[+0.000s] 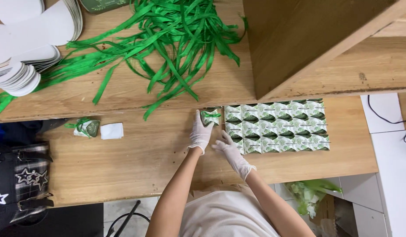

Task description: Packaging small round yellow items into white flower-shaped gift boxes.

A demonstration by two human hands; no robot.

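I see my white-gloved left hand [200, 132] with its grip closed around a small green-and-white patterned paper packet [210, 116], held at the left end of the packed rows of matching packets [277, 126] on the wooden desk [137, 153]. My gloved right hand [228, 149] has loosely spread fingers resting on the rows' lower left corner, holding nothing.

A small green-and-white leaf-printed packet [210, 116] sits on the wooden bench, a green ribbon tied across it, pinched at its nine o'clock edge. At its three o'clock, just beside it and perhaps touching, lies a tight block of matching packets [277, 126], flat in three neat rows, dark folded tips all pointing alike.
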